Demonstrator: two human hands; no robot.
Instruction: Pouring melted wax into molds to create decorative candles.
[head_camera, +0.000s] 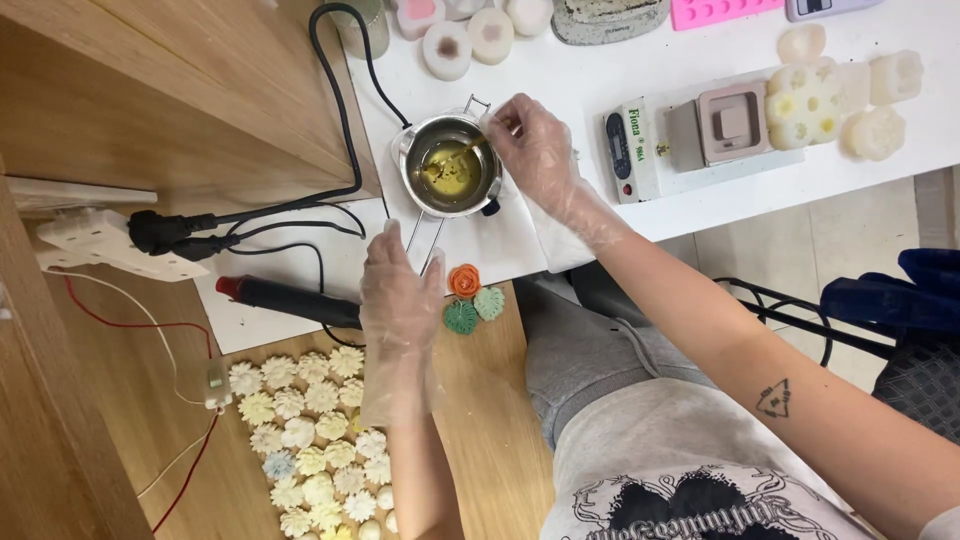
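Stirring was the step in hand, as I judged it: my right hand (535, 140) pinched a thin stick (462, 152) between gloved fingertips, its far end down in the yellow melted liquid of the small metal pot (447, 164). The pot sat on the white desk (620, 65), near its front edge. My left hand (398, 290) was closed on the pot's wire handle (424, 238), steadying it. The next move seemed to call for a slow, even turn of the stick while the handle stayed firmly gripped, since the pot stood close to the edge.

Just beside my left hand lay an orange rose piece (464, 281) and two green leaf pieces (474, 309), with rows of pale flower shapes (312, 440) below. Whatever the pot rested on was hidden beneath it. My gloves blurred the fingers' exact hold, and the moulds at the top edge were cut off.
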